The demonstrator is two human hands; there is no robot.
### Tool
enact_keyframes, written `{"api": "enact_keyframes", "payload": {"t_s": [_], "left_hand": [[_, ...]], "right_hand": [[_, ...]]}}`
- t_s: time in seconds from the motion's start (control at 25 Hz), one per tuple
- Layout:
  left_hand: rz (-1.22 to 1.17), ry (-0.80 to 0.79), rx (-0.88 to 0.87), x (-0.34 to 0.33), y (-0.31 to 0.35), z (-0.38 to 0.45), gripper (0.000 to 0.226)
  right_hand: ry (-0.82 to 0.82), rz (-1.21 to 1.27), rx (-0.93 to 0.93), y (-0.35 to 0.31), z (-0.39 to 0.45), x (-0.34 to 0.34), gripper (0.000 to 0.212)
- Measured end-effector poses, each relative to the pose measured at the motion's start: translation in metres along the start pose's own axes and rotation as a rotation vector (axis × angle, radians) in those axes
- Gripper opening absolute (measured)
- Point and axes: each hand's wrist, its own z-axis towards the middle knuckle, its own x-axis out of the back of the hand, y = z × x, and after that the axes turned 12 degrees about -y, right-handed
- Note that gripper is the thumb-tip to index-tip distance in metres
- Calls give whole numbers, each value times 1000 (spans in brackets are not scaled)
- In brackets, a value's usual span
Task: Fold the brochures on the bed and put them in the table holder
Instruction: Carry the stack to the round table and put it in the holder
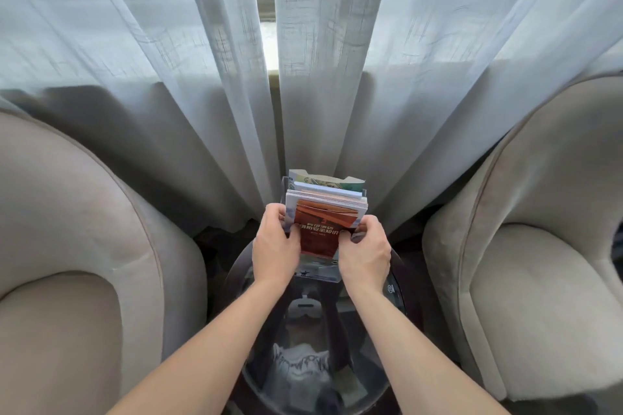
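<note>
Between two armchairs (539, 246), before curtains (320, 77), both hands (322, 246) grip brochures (322, 229) over the holder (317, 271)

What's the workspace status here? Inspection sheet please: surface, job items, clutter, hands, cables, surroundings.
Surface: round glass-topped table with dark rim, reflective.
Job's things: clear holder on the table, holding a stack of brochures; red brochure at the front, partly lowered in.
Clutter: nothing seen.
Hands: left hand and right hand pinch the red brochure's side edges.
Cables: nothing seen.
Surroundings: beige armchair on the left, second armchair on the right, sheer curtains behind.
</note>
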Motion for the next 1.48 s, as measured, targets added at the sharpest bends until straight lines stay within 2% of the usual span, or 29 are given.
{"api": "enact_keyframes", "payload": {"t_s": [0.52, 0.8, 1.12, 1.32, 1.48], "left_hand": [[16, -131, 94, -27, -38, 5, 22], [8, -133, 169, -44, -54, 13, 22], [-30, -122, 190, -53, -60, 4, 29], [39, -138, 188, -60, -62, -13, 48], [102, -118, 160, -60, -60, -17, 55]], "right_hand": [[-91, -95, -121, 39, 11, -17, 10], [-117, -80, -187, 59, 15, -32, 14], [-146, -10, -161, 69, -2, -40, 50], [-174, -42, -177, 70, -7, -38, 54], [-181, -35, -183, 68, -6, -37, 57]]}}
